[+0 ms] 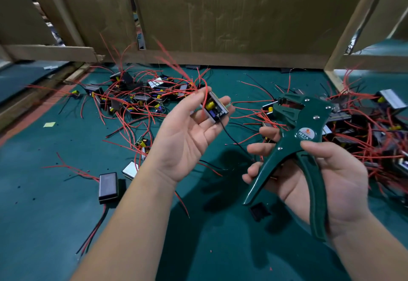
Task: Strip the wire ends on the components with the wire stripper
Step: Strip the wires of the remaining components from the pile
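Evidently light and fragile, the component (213,110) sits pinched by its casing in my left hand (185,135); its red wires (205,95) look limp. My right hand (344,181) grips the wire stripper (305,134).

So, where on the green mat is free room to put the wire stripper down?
Bare mat lies near-left, beside the closed black box, and near-centre, this side of the small black piece. Crowded: the left pile and right pile of wired components.

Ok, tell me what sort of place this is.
Likely an electronics assembly bench: heaps of small circuit modules with red wires on a teal mat, brown cardboard partitions, and a green hand-held wire stripper.
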A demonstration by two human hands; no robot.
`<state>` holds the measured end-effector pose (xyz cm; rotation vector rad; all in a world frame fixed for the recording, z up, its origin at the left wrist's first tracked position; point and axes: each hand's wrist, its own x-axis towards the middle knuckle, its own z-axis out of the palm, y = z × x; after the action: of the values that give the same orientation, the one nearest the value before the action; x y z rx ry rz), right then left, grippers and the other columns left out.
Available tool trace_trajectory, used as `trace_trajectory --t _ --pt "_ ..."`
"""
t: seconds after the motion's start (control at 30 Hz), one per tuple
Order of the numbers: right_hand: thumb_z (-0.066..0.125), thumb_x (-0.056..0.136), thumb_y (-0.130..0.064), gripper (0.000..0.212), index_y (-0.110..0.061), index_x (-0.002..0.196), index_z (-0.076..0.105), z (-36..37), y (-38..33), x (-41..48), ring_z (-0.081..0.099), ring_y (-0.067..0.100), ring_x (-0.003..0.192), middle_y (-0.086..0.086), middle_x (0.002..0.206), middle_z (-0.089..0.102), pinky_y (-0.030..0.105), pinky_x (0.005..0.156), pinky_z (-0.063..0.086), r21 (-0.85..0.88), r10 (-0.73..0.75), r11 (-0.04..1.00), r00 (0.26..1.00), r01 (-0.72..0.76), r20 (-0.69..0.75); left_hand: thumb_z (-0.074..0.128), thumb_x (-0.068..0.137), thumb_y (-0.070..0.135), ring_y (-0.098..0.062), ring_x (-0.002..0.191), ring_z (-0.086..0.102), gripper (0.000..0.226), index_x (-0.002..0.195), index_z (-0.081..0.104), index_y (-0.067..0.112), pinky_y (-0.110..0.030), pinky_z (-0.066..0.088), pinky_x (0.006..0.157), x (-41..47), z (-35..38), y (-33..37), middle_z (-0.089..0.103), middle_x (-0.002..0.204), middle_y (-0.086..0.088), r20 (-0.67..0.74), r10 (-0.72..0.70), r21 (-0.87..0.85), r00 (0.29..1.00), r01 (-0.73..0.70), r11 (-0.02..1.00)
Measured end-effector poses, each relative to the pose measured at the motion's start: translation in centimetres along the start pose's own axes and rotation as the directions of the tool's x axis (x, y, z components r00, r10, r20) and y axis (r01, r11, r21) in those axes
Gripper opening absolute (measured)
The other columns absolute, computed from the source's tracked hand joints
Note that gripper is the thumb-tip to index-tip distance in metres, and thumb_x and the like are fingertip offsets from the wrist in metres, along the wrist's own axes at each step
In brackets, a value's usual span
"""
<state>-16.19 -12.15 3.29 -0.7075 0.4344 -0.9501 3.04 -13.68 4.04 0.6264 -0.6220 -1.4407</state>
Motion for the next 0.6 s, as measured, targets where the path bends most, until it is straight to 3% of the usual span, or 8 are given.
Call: trace_trajectory --t 0.07,0.13,0.23,0.37,0.5,0.6 --pt "0.072 0.052 -0.029 0.076 0.002 0.119 0.058 0.0 0.0 0.0 0.064 0.039 0.069 0.028 0.095 0.066 0.051 0.069 0.055 -0.001 0.001 1.000 1.000 -0.001 -0.001 0.054 0.077 0.027 -0.039 0.111 0.061 0.037 0.109 0.058 0.010 -0.037 0.050 0.096 0.0 0.0 -0.1 0.068 0.110 -0.023 0.040 -0.037 -0.012 0.998 0.038 0.999" --pt "0.073 0.051 -0.029 0.078 0.003 0.120 0.057 0.1 0.0 0.0 0.064 0.039 0.069 0.028 0.097 0.065 0.051 0.068 0.055 -0.007 0.001 1.000 1.000 -0.001 -0.010 0.050 0.080 0.022 -0.037 0.105 0.064 0.039 0.115 0.058 0.008 -0.037 0.050 0.096 0.1 0.1 -0.3 0.068 0.110 -0.022 0.067 -0.034 0.012 0.997 0.034 0.999" --pt "0.070 0.052 -0.029 0.076 0.003 0.119 0.058 0.1 0.0 -0.1 0.063 0.039 0.069 0.028 0.099 0.065 0.051 0.067 0.055 -0.010 -0.001 1.000 1.000 0.001 -0.021 0.044 0.091 0.005 -0.033 0.094 0.068 0.027 0.115 0.057 0.008 -0.034 0.055 0.088 0.1 0.1 -0.9 0.070 0.105 -0.018 0.064 -0.005 0.083 0.998 0.000 0.997" --pt "0.072 0.050 -0.030 0.075 0.002 0.117 0.058 0.1 0.1 -0.1 0.063 0.039 0.068 0.027 0.101 0.065 0.052 0.068 0.056 -0.012 -0.002 1.000 1.000 0.002 -0.019 0.049 0.095 0.005 -0.027 0.086 0.069 0.021 0.111 0.058 0.015 -0.027 0.058 0.075 0.0 0.1 -1.5 0.069 0.100 -0.011 0.050 0.014 0.187 0.999 -0.023 0.982" --pt "0.073 0.049 -0.030 0.078 0.002 0.119 0.058 0.2 0.1 0.0 0.063 0.039 0.068 0.026 0.102 0.065 0.052 0.069 0.056 -0.013 -0.002 1.000 1.000 0.002 -0.017 0.058 0.089 0.003 -0.026 0.082 0.070 0.045 0.119 0.054 0.036 -0.026 0.056 0.068 -0.2 -0.1 -1.8 0.069 0.097 -0.007 0.081 0.076 0.329 0.994 -0.098 0.939" --pt "0.069 0.052 -0.029 0.075 0.002 0.119 0.057 0.1 0.1 0.0 0.063 0.039 0.067 0.026 0.102 0.064 0.052 0.068 0.056 -0.009 0.004 1.000 1.000 -0.004 -0.020 0.059 0.088 -0.001 -0.026 0.081 0.069 0.057 0.125 0.048 0.040 -0.027 0.056 0.067 -0.1 -0.3 -1.9 0.070 0.099 -0.009 0.094 0.080 0.350 0.992 -0.108 0.931"
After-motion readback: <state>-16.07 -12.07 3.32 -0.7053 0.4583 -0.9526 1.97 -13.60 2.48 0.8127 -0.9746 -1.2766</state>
